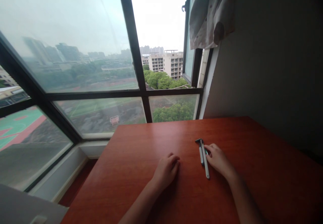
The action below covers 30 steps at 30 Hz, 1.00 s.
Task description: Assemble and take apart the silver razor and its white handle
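On the reddish-brown table point(141, 139), my left hand point(166, 170) rests with its fingers curled in, and nothing shows in them. To its right, my right hand point(217, 158) has its thumb and fingers closed at the right side of a slim grey tool point(205, 163). This tool has a dark crosspiece at its far end and two long narrow parts side by side. The longer, pale part points toward me and ends in what looks like a small hole. A bit of green shows by my right fingertips; the fingers partly hide it.
A dark-framed window point(142, 94) rises behind the table, with its right sash swung open. A pale curtain point(209, 18) hangs at the upper right. A grey wall point(257, 69) borders the right side. The table's left edge drops toward a low ledge point(50, 183).
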Available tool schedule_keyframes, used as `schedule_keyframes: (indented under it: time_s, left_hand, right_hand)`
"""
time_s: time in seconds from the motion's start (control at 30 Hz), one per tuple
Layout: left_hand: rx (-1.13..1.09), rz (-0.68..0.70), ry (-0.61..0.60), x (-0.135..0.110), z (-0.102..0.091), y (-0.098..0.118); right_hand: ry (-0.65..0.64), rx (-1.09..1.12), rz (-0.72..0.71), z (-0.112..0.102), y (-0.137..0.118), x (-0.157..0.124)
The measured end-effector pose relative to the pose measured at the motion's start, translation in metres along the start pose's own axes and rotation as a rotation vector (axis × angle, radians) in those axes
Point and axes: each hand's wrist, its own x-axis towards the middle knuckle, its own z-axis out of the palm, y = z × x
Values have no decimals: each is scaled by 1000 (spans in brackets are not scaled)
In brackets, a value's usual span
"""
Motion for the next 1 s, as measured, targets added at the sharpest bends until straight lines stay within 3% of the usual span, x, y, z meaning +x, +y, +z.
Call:
schedule_keyframes:
  time_s: [0.23,0.53,1.0]
  left_hand:
    - [66,56,55,0,-1,2]
    - [202,0,68,-1,-2,0]
    - [267,-32,34,-1,-4,7]
  right_hand:
    - [-84,-18,-117,12,-47,-5]
    - [-192,55,-313,21,-94,-15]
    - [-149,-77,-222,18,-88,-15]
